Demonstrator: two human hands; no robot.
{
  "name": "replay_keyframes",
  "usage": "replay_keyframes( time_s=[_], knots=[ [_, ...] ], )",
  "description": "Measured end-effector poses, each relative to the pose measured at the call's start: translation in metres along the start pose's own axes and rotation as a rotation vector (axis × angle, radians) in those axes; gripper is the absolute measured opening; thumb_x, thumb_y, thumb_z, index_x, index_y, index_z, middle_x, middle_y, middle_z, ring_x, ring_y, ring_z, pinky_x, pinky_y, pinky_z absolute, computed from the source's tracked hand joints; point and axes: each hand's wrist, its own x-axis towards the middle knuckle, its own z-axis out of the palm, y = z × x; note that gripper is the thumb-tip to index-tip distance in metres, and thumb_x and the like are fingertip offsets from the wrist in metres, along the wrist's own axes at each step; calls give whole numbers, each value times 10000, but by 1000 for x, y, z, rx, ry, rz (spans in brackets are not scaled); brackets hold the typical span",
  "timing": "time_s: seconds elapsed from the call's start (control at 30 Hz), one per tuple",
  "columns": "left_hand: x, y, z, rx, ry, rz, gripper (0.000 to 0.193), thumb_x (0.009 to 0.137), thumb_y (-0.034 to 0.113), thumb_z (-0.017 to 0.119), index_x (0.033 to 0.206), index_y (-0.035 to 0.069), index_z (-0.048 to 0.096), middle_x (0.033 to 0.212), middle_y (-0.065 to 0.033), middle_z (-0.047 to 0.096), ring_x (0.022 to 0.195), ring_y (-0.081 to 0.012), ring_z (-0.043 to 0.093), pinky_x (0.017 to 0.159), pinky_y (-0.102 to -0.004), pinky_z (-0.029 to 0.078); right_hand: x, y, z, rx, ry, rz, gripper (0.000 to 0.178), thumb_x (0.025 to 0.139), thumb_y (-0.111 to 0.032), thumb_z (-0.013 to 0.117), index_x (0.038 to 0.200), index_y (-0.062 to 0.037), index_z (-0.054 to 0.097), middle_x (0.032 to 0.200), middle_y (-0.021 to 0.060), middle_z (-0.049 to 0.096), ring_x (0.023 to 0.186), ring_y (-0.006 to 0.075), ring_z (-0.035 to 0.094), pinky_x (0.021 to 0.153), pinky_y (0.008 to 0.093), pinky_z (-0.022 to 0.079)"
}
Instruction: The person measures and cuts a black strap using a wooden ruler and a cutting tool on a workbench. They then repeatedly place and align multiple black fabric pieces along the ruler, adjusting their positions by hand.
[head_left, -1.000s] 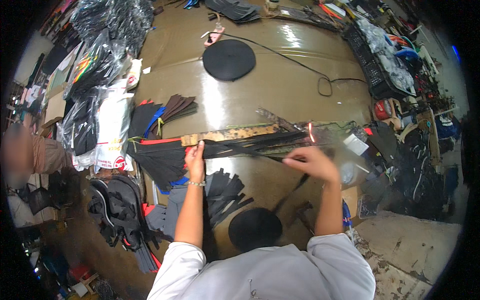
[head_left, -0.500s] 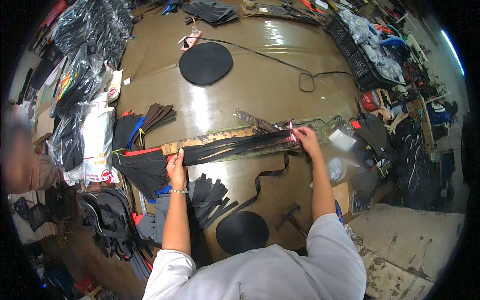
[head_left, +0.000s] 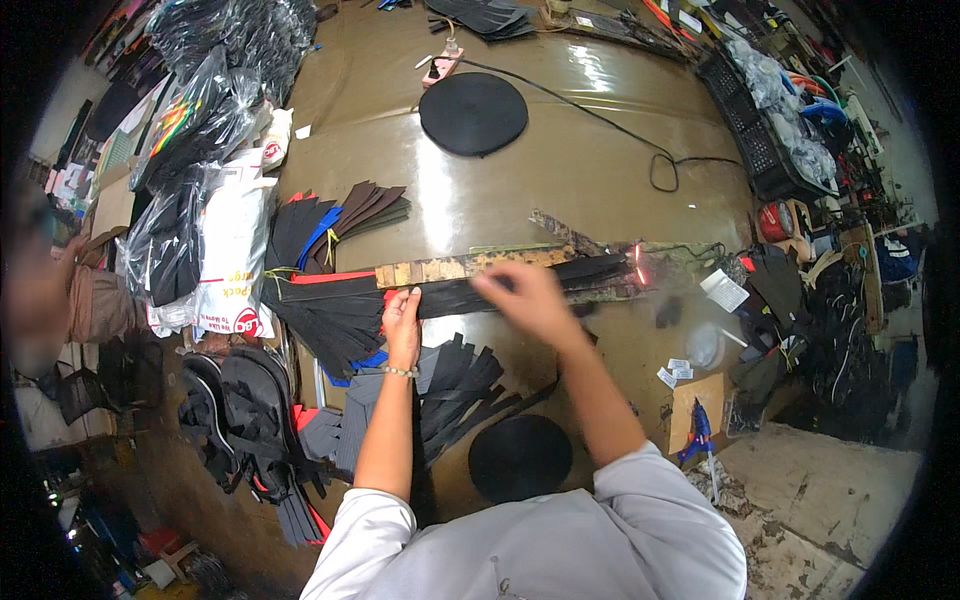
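Black webbing straps (head_left: 450,301) stretch along a worn wooden ruler-like board (head_left: 425,270). My left hand (head_left: 402,325) pinches their left end between thumb and fingers. Above the middle of the straps is my right hand (head_left: 528,305), smeared by motion, so its grip cannot be made out. A thin glowing red wire (head_left: 640,264) stands at the right end of the straps. Beside my left hand fans a bundle of black straps (head_left: 325,318), with cut black strips (head_left: 465,385) spread nearer to me.
Two black discs lie on the table, one far (head_left: 473,113) and one near (head_left: 520,459). A cord (head_left: 600,121) runs from a power strip (head_left: 443,66). Plastic-wrapped bags (head_left: 232,250) stand left, a black crate (head_left: 745,110) right. A blue glue gun (head_left: 700,432) lies at the right edge.
My right hand has left the strap ends at the glowing wire and moved left toward my left hand. My left hand still holds its end. The whole view has shifted.
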Motion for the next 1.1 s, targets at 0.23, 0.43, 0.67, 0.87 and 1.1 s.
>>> replay_keyframes(
  time_s=[0.23, 0.43, 0.67, 0.87, 1.1],
  knots=[
    [5, -2, 8, 136, 52, 100, 172, 846, 157, 599, 894, -8, 597, 799, -6, 600, 703, -51, 517, 647, -173, 390, 52, 55, 104, -250, 28, 239, 208, 753, -208, 614, 825, -15, 637, 782, 216, 612, 760, 375, 594, 686, 426, 471],
    [5, -2, 20, 181, 206, 137, 178, 813, 158, 646, 845, -16, 632, 789, -12, 613, 691, -49, 517, 643, -175, 401, 35, 25, 57, -256, -52, 99, 268, 753, -264, 637, 819, -4, 637, 764, 188, 620, 730, 342, 604, 666, 391, 473],
    [9, -4, 13, 146, 190, 67, 170, 796, 168, 662, 835, 3, 647, 770, 5, 613, 678, -46, 521, 643, -175, 403, -86, -3, -153, 4, -114, 187, 221, 774, -208, 664, 830, 3, 634, 764, 14, 623, 691, 76, 549, 630, 233, 439],
    [9, -4, 11, 174, 173, 98, 195, 807, 202, 652, 820, 8, 646, 780, 1, 615, 697, -55, 527, 671, -198, 412, -87, 73, -217, 20, 309, 343, 203, 785, -188, 653, 842, 5, 627, 780, 16, 614, 724, 91, 535, 682, 232, 419],
    [7, 0, 14, 180, 156, 100, 189, 813, 188, 645, 824, 0, 643, 802, -6, 618, 708, -59, 529, 672, -197, 413, -60, 184, -211, -122, 394, 244, 261, 750, -228, 672, 832, 17, 634, 722, 45, 615, 697, 111, 532, 658, 259, 416]
  ],
)
